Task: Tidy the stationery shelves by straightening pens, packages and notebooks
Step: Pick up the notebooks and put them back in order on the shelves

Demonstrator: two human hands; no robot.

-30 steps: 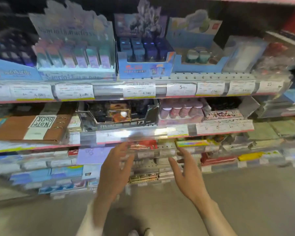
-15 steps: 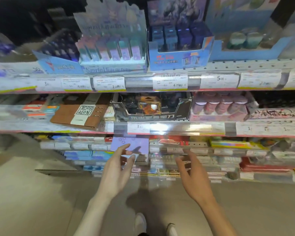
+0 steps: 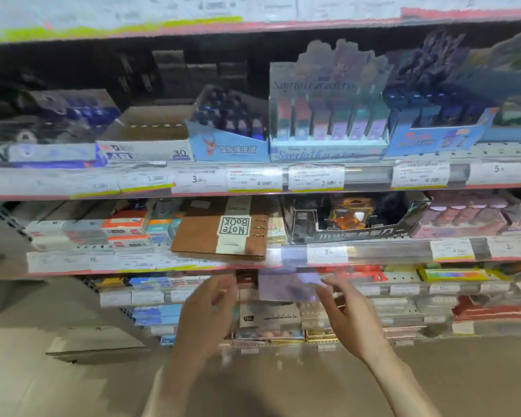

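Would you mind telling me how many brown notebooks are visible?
1: the brown notebook lies on the middle shelf, left of the black display box. Others may be hidden.

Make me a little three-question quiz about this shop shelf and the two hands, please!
1. True or false: the brown notebook lies with its "Note Book" label upside down.
2. What sits right of the notebook on the same shelf? A) a dark display box B) a red bucket C) a green ball
3. Fill in: both hands reach toward a pale ______ packet on the shelf below.

Key:
1. True.
2. A, the dark display box.
3. Purple: the left hand and right hand flank the purple packet; blur hides whether either touches it.
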